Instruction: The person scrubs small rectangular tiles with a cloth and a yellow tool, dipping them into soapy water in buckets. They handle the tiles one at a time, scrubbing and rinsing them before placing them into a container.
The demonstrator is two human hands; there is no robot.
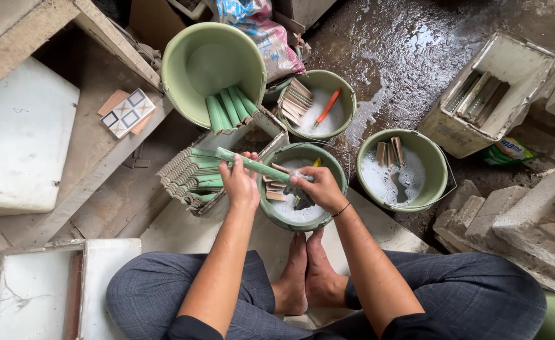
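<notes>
While the left hand (239,184) grips a long green ceramic trim strip (255,165) over the soapy green bucket's rim (337,165), the right hand (318,187) clenches a dark brush (302,200) (buckets crowd right and far).

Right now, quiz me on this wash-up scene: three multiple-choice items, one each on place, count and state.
1. Where does the orange-handled brush lie?
A. in a green bucket of suds
B. on the wet floor
C. in the white crate

2. How many upright green buckets hold suds?
A. one
B. three
C. five

3. What does the left hand do?
A. rests on a knee
B. hangs free
C. grips a long green tile strip

Answers: 1 A, it lies in the far bucket; 2 B, three foamy buckets show; 3 C, its fingers wrap the strip over the near bucket, where the right hand works.
</notes>
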